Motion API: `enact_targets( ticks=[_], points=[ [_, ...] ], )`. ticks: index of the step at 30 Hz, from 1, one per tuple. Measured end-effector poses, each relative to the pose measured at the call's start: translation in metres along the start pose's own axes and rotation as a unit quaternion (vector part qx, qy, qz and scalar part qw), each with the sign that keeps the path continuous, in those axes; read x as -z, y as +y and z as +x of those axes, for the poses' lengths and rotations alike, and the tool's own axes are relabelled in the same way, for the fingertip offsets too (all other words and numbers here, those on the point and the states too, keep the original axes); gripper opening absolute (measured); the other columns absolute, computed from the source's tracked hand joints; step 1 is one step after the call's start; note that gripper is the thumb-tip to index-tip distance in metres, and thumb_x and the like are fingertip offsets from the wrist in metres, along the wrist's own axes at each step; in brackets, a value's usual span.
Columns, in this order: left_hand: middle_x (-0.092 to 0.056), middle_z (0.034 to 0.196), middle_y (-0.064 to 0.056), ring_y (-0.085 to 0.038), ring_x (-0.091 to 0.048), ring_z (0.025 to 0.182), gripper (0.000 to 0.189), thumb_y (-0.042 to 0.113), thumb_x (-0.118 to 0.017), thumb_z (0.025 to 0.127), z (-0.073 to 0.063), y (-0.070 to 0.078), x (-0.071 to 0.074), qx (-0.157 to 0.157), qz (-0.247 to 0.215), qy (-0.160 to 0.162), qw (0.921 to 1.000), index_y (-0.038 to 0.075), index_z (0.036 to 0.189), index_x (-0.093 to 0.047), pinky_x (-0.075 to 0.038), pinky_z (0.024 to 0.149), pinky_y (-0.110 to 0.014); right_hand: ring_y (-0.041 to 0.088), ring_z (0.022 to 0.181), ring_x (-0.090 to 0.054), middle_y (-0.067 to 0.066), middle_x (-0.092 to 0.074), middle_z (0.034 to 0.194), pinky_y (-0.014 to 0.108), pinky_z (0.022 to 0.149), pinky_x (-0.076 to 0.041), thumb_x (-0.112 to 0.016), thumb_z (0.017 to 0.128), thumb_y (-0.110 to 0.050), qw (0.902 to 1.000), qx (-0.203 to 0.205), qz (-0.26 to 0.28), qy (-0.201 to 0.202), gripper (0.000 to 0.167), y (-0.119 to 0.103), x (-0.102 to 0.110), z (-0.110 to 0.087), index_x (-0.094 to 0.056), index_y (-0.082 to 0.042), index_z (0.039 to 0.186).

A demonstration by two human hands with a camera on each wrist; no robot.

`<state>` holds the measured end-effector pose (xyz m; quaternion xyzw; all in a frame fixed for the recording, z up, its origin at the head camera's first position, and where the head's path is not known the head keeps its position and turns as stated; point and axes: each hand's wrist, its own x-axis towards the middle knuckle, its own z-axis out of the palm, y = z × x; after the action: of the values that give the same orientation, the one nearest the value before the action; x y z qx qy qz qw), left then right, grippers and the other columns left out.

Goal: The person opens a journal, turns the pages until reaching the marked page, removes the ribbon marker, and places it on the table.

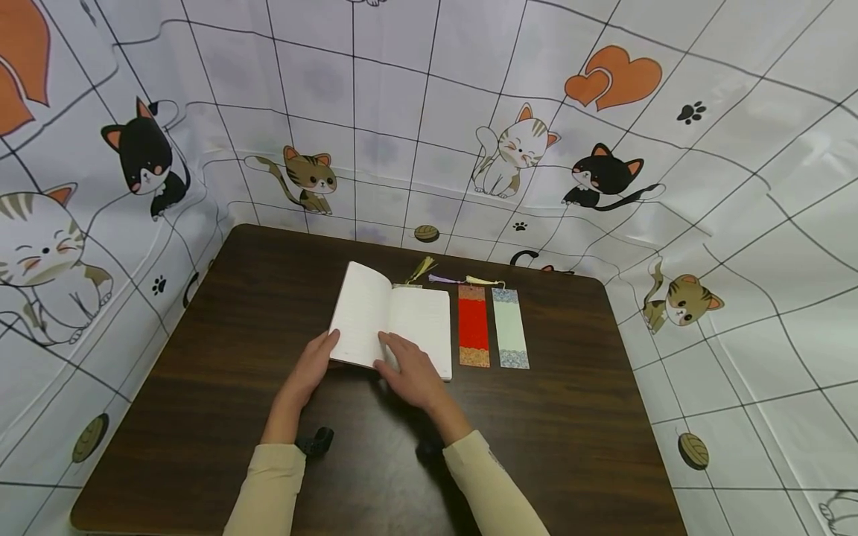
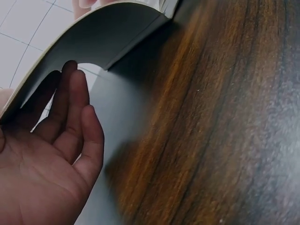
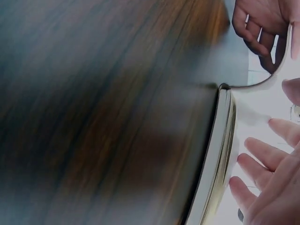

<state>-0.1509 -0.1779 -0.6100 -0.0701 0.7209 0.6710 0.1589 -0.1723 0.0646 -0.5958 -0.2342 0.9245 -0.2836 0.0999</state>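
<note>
A notebook [image 1: 422, 320] lies open on the dark wooden table, its pages white and its left side raised off the tabletop. My left hand [image 1: 310, 366] grips the raised side by its outer edge, thumb on the page. Behind the dark cover [image 2: 110, 35], the fingers of that hand support it in the left wrist view. The right hand [image 1: 412, 374] rests near the notebook's centre fold, with fairly straight fingers [image 3: 262, 171] touching the page. From the notebook's top edge sticks a yellow-green tassel [image 1: 422, 267], most of its bookmark hidden by the pages.
Right of the notebook lie a red bookmark [image 1: 473, 327] with a purple tassel [image 1: 445, 279] and a pale green bookmark [image 1: 511, 327] with a cream tassel [image 1: 484, 281]. A cat-patterned sheet [image 1: 395, 134] hangs around the table [image 1: 570, 447]. Both sleeves are beige.
</note>
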Motion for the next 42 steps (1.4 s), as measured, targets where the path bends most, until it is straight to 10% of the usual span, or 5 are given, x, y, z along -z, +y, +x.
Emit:
enact_targets(
  ticks=[20, 42],
  points=[
    [-0.013, 0.181, -0.019, -0.04, -0.005, 0.169, 0.083, 0.062, -0.03, 0.115, -0.001, 0.0, -0.004, 0.009, 0.008, 0.005, 0.9999, 0.005, 0.173, -0.015, -0.009, 0.135, -0.063, 0.039, 0.162, -0.034, 0.014, -0.033, 0.176, 0.06, 0.128, -0.035, -0.078, 0.097, -0.045, 0.9911, -0.054, -0.1, -0.069, 0.076, 0.045, 0.032, -0.012, -0.049, -0.021, 0.163],
    [-0.006, 0.181, -0.022, -0.042, 0.0, 0.168, 0.075, 0.05, -0.027, 0.119, 0.006, -0.001, -0.003, 0.028, 0.014, 0.0, 0.9995, 0.0, 0.172, -0.011, -0.006, 0.134, -0.065, 0.035, 0.158, -0.041, 0.006, -0.037, 0.175, 0.057, 0.127, -0.038, -0.073, 0.102, -0.043, 0.9899, -0.017, -0.094, -0.104, 0.07, 0.046, 0.048, -0.019, -0.047, -0.024, 0.165]
  ],
)
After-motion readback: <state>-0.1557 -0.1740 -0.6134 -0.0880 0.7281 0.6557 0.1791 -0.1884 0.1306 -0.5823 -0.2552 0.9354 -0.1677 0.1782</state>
